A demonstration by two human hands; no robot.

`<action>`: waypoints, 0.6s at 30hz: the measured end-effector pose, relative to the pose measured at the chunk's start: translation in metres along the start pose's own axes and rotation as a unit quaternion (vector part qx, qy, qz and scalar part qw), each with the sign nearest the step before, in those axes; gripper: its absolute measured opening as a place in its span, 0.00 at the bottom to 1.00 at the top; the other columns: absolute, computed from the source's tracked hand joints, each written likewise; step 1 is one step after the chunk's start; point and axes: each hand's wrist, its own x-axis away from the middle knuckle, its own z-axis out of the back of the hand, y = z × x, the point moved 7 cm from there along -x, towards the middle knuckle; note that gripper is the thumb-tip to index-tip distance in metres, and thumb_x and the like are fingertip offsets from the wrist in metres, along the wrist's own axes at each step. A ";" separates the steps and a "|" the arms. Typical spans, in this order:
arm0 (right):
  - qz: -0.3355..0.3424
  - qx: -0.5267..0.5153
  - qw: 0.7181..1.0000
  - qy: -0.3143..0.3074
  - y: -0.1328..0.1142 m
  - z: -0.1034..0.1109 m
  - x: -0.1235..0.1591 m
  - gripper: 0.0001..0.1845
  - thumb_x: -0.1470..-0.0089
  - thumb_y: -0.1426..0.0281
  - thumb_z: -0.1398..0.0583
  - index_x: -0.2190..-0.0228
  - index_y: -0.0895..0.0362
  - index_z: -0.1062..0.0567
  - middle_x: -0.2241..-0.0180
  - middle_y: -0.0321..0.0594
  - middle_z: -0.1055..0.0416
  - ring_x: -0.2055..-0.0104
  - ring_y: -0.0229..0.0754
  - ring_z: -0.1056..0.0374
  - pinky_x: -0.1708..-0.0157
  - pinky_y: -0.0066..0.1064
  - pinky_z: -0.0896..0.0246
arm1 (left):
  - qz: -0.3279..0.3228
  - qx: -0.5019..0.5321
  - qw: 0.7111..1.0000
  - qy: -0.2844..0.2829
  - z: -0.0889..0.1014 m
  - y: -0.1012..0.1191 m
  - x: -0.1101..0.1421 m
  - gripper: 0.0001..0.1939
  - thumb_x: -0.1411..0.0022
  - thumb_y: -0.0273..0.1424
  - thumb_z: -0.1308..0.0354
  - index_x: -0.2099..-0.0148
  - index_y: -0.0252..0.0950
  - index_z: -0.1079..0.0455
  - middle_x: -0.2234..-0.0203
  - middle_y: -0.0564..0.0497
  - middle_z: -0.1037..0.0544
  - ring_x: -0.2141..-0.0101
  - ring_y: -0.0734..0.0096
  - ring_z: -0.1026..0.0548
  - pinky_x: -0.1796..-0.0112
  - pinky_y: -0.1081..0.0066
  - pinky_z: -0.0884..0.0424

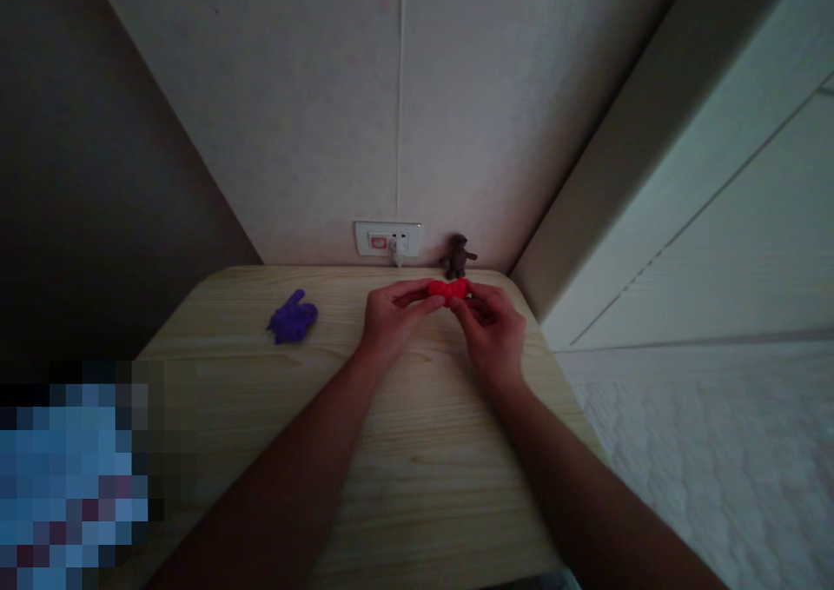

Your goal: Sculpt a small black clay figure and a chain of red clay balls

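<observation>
Between my two hands is a small bright red lump (448,291), soft-looking like modelling clay; its exact shape is partly hidden by my fingers. My left hand (397,314) pinches its left end with thumb and fingers. On the other end, the thumb and fingers of my right hand (493,325) are closed. Just behind the red lump, a small dark brown figure (459,257) with a round head, arms and legs stands upright near the wall. Off to the left, apart from both hands, a purple lump (293,319) with a raised stub lies on the table.
The light wooden table (417,460) meets a pale wall (313,121). A wall socket (388,239) with a plug in it sits just above the table's back edge. On the right are a pale panel (736,225) and a quilted white surface (717,451). A pixelated patch covers the lower left.
</observation>
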 end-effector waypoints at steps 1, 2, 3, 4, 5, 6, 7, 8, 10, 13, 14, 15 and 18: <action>0.006 0.005 1.000 -0.008 -0.002 -0.001 0.000 0.14 0.44 0.62 0.30 0.57 0.53 0.16 0.55 0.45 0.23 0.60 0.44 0.23 0.60 0.38 0.22 | 0.003 0.002 1.000 -0.002 0.000 -0.001 0.000 0.23 0.59 0.32 0.19 0.58 0.33 0.16 0.62 0.45 0.13 0.61 0.61 0.16 0.49 0.58 0.21; 0.013 0.013 1.000 -0.016 -0.004 -0.002 0.001 0.13 0.43 0.63 0.31 0.56 0.53 0.16 0.55 0.46 0.23 0.59 0.45 0.23 0.59 0.38 0.22 | 0.005 0.003 1.000 -0.003 0.000 -0.001 0.000 0.24 0.60 0.31 0.19 0.57 0.33 0.15 0.62 0.45 0.13 0.60 0.61 0.16 0.48 0.57 0.22; 0.020 0.022 0.999 -0.025 -0.006 -0.004 0.001 0.13 0.42 0.63 0.31 0.55 0.52 0.16 0.55 0.46 0.22 0.58 0.45 0.23 0.58 0.38 0.22 | 0.007 0.004 1.000 -0.004 0.000 -0.002 0.000 0.25 0.61 0.31 0.19 0.57 0.34 0.15 0.61 0.46 0.13 0.60 0.61 0.16 0.48 0.57 0.22; 0.027 0.030 0.999 -0.033 -0.007 -0.005 0.002 0.13 0.41 0.64 0.32 0.54 0.52 0.15 0.56 0.46 0.22 0.56 0.46 0.23 0.57 0.39 0.23 | 0.010 0.006 1.000 -0.006 -0.001 -0.003 0.000 0.26 0.61 0.30 0.19 0.56 0.34 0.15 0.61 0.47 0.13 0.60 0.61 0.16 0.48 0.57 0.22; 0.032 0.035 0.998 -0.040 -0.008 -0.006 0.002 0.13 0.40 0.64 0.32 0.54 0.52 0.15 0.56 0.46 0.22 0.55 0.47 0.24 0.56 0.39 0.23 | 0.014 0.009 1.000 -0.008 -0.001 -0.004 -0.001 0.27 0.62 0.30 0.18 0.56 0.35 0.15 0.62 0.47 0.13 0.60 0.61 0.16 0.48 0.57 0.22; 0.035 0.036 0.998 -0.048 -0.008 -0.007 0.002 0.13 0.40 0.64 0.33 0.53 0.51 0.15 0.56 0.46 0.22 0.55 0.47 0.24 0.55 0.40 0.24 | 0.019 0.013 1.000 -0.012 -0.002 -0.005 -0.001 0.27 0.62 0.30 0.18 0.56 0.35 0.15 0.62 0.47 0.13 0.61 0.62 0.16 0.48 0.57 0.22; 0.036 0.036 0.997 -0.056 -0.008 -0.008 0.002 0.13 0.39 0.64 0.33 0.53 0.51 0.15 0.56 0.46 0.22 0.54 0.48 0.24 0.54 0.41 0.24 | 0.024 0.018 0.999 -0.017 -0.002 -0.005 -0.001 0.27 0.63 0.30 0.18 0.56 0.35 0.15 0.62 0.47 0.13 0.61 0.62 0.16 0.48 0.57 0.22; 0.036 0.035 0.997 -0.066 -0.007 -0.008 0.002 0.13 0.38 0.64 0.34 0.53 0.51 0.15 0.56 0.46 0.22 0.54 0.48 0.24 0.53 0.42 0.25 | 0.026 0.022 0.999 -0.024 -0.003 -0.006 -0.002 0.26 0.62 0.30 0.18 0.56 0.35 0.15 0.63 0.47 0.13 0.61 0.61 0.16 0.48 0.57 0.22; 0.035 0.032 0.995 -0.084 -0.007 -0.010 0.002 0.13 0.37 0.64 0.35 0.53 0.51 0.15 0.57 0.46 0.22 0.53 0.48 0.25 0.50 0.44 0.26 | 0.028 0.025 0.999 -0.038 -0.004 -0.006 -0.002 0.26 0.62 0.32 0.18 0.57 0.36 0.15 0.63 0.47 0.13 0.62 0.61 0.16 0.49 0.56 0.21; 0.022 0.020 0.994 -0.107 -0.005 -0.013 0.002 0.14 0.36 0.60 0.36 0.53 0.50 0.15 0.56 0.45 0.23 0.52 0.48 0.25 0.49 0.44 0.26 | 0.021 0.018 0.998 -0.050 -0.003 -0.007 -0.004 0.25 0.60 0.34 0.18 0.57 0.37 0.15 0.62 0.46 0.12 0.62 0.61 0.16 0.49 0.56 0.22; 0.013 0.011 0.993 -0.114 -0.004 -0.014 0.002 0.15 0.37 0.59 0.35 0.52 0.49 0.15 0.54 0.46 0.23 0.51 0.48 0.25 0.50 0.44 0.25 | 0.017 0.013 0.998 -0.054 -0.002 -0.007 -0.005 0.24 0.60 0.35 0.18 0.57 0.37 0.14 0.62 0.46 0.12 0.61 0.61 0.16 0.49 0.57 0.22; 0.002 0.001 0.993 -0.117 -0.002 -0.015 0.003 0.17 0.39 0.56 0.33 0.52 0.49 0.16 0.53 0.46 0.25 0.51 0.48 0.26 0.50 0.43 0.24 | 0.012 0.008 0.998 -0.059 -0.002 -0.007 -0.006 0.24 0.59 0.36 0.19 0.58 0.37 0.14 0.62 0.46 0.12 0.61 0.60 0.16 0.49 0.57 0.22; -0.028 -0.010 0.993 -0.113 0.005 -0.015 0.003 0.23 0.46 0.51 0.30 0.53 0.50 0.15 0.51 0.47 0.28 0.52 0.48 0.25 0.52 0.42 0.22 | 0.006 -0.010 0.997 -0.078 -0.003 -0.006 -0.007 0.22 0.57 0.38 0.20 0.59 0.37 0.14 0.65 0.45 0.13 0.61 0.59 0.17 0.51 0.58 0.23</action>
